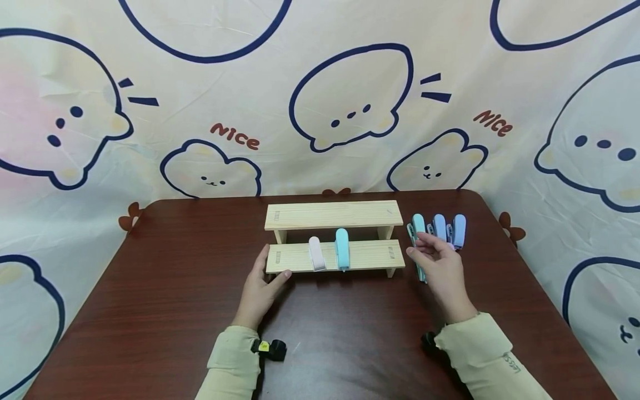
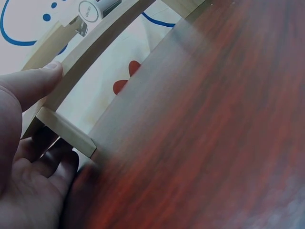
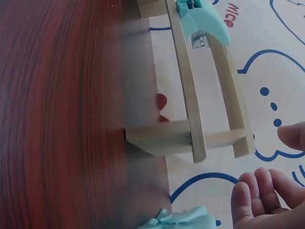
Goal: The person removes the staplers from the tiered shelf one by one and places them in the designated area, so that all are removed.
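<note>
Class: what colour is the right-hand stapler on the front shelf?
That stapler is light turquoise; the head view shows it best.

L grip clasps, R grip hangs loosely curled, both fwd.

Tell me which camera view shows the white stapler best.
The head view: it shows the white stapler whole, on the lower shelf of the wooden rack, beside a teal stapler. The left wrist view catches only part of it, cut off by the top edge. The right wrist view does not show it.
</note>
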A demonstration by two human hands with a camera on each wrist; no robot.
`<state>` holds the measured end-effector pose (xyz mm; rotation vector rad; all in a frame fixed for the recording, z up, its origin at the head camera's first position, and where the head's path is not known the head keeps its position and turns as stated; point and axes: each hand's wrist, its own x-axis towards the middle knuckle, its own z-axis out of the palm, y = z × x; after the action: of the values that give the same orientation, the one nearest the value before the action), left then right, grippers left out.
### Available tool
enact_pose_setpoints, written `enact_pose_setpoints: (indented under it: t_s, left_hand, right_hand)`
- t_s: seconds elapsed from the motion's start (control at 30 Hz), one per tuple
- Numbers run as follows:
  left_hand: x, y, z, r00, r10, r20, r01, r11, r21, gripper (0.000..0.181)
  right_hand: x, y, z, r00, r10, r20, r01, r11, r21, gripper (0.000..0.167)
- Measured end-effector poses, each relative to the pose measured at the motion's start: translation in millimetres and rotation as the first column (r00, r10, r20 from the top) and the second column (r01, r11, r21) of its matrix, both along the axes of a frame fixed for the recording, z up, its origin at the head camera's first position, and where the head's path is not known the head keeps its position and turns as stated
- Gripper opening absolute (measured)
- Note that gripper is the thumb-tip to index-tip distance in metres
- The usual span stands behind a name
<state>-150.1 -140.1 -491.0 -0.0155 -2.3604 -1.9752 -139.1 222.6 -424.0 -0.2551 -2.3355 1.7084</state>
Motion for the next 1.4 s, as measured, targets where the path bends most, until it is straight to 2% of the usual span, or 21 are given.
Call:
enact_pose_setpoints:
  t_s: [0.43, 0.87, 1.4]
  left_hand:
    - [-1.1, -1.0, -1.0, 0.998, 0.04, 0.038, -0.042, 0.997, 0.066, 0.092]
    - [-1.3, -2.1, -1.6, 0.997, 0.047, 0.067, -0.052, 0.996, 0.066, 0.094]
    - [-1.0, -0.7, 1.0, 0.997, 0.04, 0.072, -0.042, 0.998, 0.036, 0.093]
  right_hand:
    - [-4.7, -18.7, -0.5, 0.999, 0.041, -0.027, -0.044, 0.991, -0.13, 0.045]
    - [-4.8, -31.5, 2.9, 0.998, 0.066, 0.007, -0.065, 0.99, -0.127, 0.046]
    - [-10.6, -48.2, 1.3, 0.995, 0.103, -0.014, -0.104, 0.978, -0.178, 0.043]
